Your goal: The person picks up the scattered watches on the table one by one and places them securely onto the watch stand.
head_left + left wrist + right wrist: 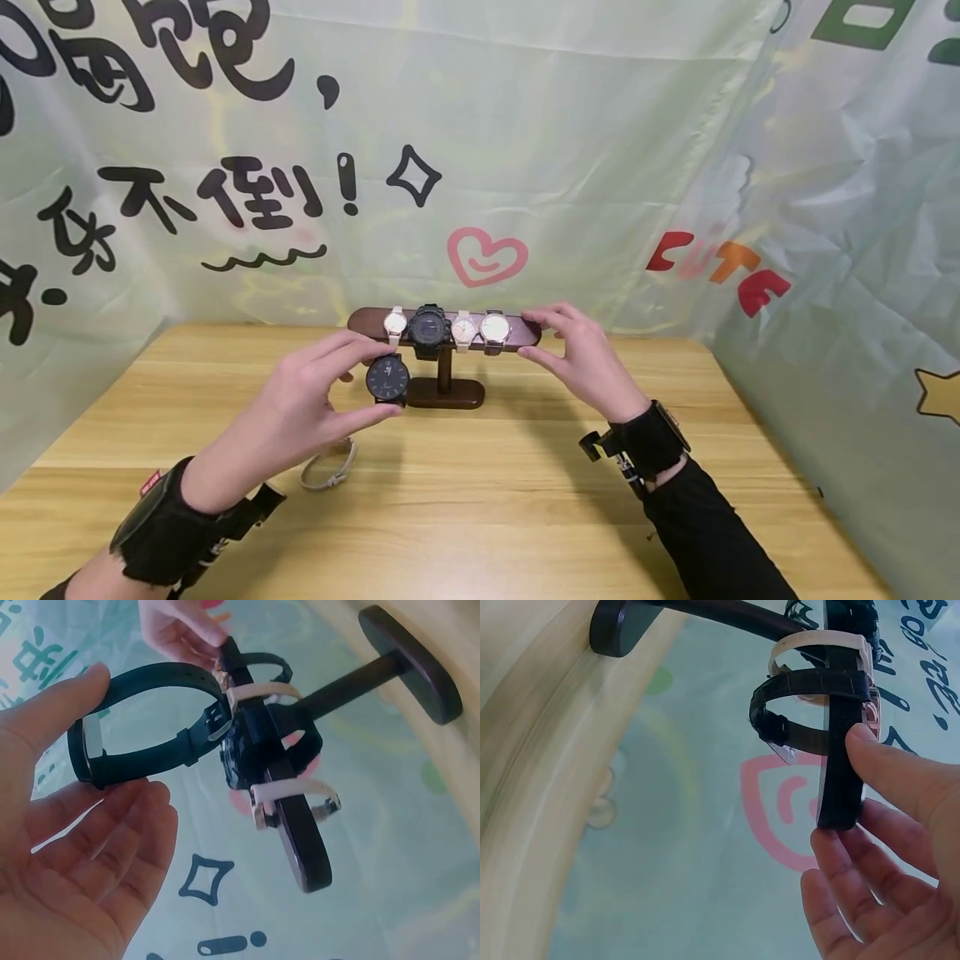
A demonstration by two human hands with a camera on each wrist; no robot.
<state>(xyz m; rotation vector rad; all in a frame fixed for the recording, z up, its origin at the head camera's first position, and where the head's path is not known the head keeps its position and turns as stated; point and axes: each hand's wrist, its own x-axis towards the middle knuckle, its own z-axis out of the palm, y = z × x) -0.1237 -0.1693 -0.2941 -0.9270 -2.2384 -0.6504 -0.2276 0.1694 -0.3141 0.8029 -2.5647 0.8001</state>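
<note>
Between thumb and fingers my left hand (pixel 303 396) pinches a black wristwatch (pixel 387 377) by its case, in front of the stand's left part. Its strap (pixel 161 681) is buckled into a loop, as the left wrist view shows. The dark brown T-shaped watch stand (pixel 517 332) carries a small white watch (pixel 395 323), a chunky black watch (pixel 429 328), a pale-strapped watch (pixel 463 331) and a dark-strapped watch (pixel 494 329). My right hand (pixel 588 358) holds the bar's right end, thumb on one side and fingers on the other (pixel 885 855).
A thin pale-strapped watch or band (pixel 330 467) lies on the wooden table (pixel 465 500), partly behind my left wrist. The stand's base (pixel 450 394) rests on the table. A printed cloth (pixel 570 125) hangs behind and along the right side.
</note>
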